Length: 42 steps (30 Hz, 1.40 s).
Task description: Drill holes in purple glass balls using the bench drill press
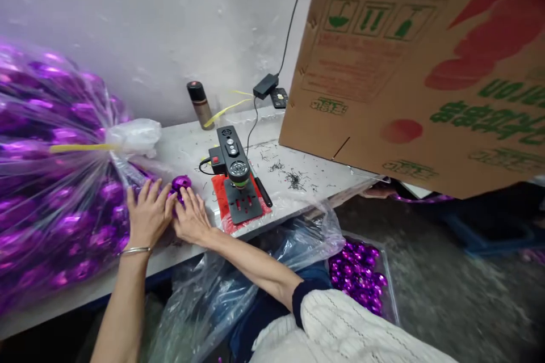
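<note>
My left hand (pixel 149 212) lies with its fingers spread at the edge of a big clear plastic bag (pixel 114 150) full of shiny purple balls. Close beside it, my right hand (pixel 191 218) reaches in with fingers stretched out, its tips at a shiny purple ball (pixel 181 182) on the table. More purple shows just under those fingertips, partly hidden. Neither hand is seen closed around anything. The bag's neck is bunched up white, with a yellow tie (pixel 80 148) across it.
A small black machine (pixel 232 153) stands on a red sheet (pixel 221 195), a black-handled tool (pixel 263 191) beside it. Behind are a spray can (pixel 200 105) and a power adapter (pixel 265 85). A large carton (pixel 383 85) overhangs the right. Below sits a tray of purple balls (pixel 357 275).
</note>
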Tool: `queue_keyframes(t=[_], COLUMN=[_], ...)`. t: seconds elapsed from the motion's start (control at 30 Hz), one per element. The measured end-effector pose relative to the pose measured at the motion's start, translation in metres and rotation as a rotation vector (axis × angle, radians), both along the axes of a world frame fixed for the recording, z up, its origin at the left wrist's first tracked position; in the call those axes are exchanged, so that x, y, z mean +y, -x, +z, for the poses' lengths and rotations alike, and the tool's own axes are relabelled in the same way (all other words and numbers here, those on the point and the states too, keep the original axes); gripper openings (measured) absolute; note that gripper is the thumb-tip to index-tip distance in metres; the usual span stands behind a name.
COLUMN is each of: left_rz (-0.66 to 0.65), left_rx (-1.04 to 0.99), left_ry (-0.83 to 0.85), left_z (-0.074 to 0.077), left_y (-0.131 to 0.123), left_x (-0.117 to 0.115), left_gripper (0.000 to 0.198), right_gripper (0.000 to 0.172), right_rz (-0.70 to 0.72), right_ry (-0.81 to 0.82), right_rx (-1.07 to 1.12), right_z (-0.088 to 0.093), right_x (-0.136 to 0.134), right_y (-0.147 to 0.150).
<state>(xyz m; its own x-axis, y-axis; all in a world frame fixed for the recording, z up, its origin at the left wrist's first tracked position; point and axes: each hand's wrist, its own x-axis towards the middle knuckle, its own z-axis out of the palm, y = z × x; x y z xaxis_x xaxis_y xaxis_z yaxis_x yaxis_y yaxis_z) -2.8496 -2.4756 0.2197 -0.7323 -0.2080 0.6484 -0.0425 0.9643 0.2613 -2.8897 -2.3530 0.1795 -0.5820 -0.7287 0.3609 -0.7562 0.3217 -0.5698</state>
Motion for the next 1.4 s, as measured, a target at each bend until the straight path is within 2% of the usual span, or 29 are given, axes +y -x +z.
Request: queue_keyframes(t=[0.1,0.2,0.37,0.5,0.6,0.67,0.77,0.83,0.9,0.97,1.03,1.07,1.13,1.2,1.3,1.33,1.4], left_rz=[-0.009,0.03,0.024,0.015,0.024,0.042,0.061,0.07,0.085,0.084,-0.005,-0.101,-0.344,-0.484,-0.441,-0.428,-0.445], left_rx=[-0.056,-0.06,-0.116,-0.172,-0.154,-0.113,-0.068,-0.082,-0.118,-0.162,-0.265,-0.354,-0.568,-0.741,-0.926,-0.958,-0.963], left_ry=[0.093,0.179,0.177,0.103,0.097,0.102,0.052,0.018,0.007,0.0,-0.017,-0.027,-0.053,-0.08,-0.098,-0.104,-0.125], left_z=[-0.011,-0.02,-0.025,-0.02,-0.019,-0.021,-0.022,-0.02,-0.016,-0.019,-0.032,-0.044,-0.075,-0.11,-0.15,-0.158,-0.164], left_y=[0.002,-0.004,-0.009,-0.008,-0.005,-0.002,0.004,0.003,-0.006,-0.02,-0.038,-0.047,-0.065,-0.082,-0.107,-0.115,-0.129], left_x=[-0.008,-0.01,-0.009,-0.002,0.003,0.007,0.014,0.02,0.03,0.046,0.074,0.092,0.134,0.174,0.212,0.217,0.219], left_gripper=[0.03,0.029,0.035,0.032,0.029,0.027,0.026,0.027,0.034,0.04,0.037,0.035,0.036,0.039,0.054,0.055,0.053], right_gripper=[0.051,0.044,0.04,0.045,0.042,0.037,0.034,0.032,0.031,0.034,0.045,0.052,0.057,0.052,0.038,0.037,0.037], right_rz=[0.054,0.085,0.147,0.12,0.157,0.257,0.464,0.533,0.501,0.38,0.247,0.214,0.24,0.336,0.469,0.503,0.582], right_ry=[-0.064,-0.071,-0.102,-0.066,-0.065,-0.066,-0.061,-0.079,-0.122,-0.23,-0.402,-0.499,-0.67,-0.784,-0.866,-0.884,-0.926], right_rx=[-0.003,0.035,0.101,0.142,0.193,0.257,0.355,0.347,0.262,0.129,0.021,-0.023,-0.091,-0.131,-0.183,-0.21,-0.271], right_z=[-0.015,-0.02,-0.014,-0.007,-0.008,-0.013,-0.029,-0.044,-0.059,-0.072,-0.084,-0.089,-0.095,-0.096,-0.086,-0.08,-0.065], right_x=[0.003,0.005,0.014,0.036,0.067,0.093,0.141,0.179,0.216,0.251,0.28,0.292,0.312,0.324,0.334,0.335,0.335], right_y=[0.006,0.01,0.016,0.003,-0.021,-0.037,-0.05,-0.046,-0.034,-0.018,-0.004,0.0,0.002,-0.002,-0.007,-0.005,0.004])
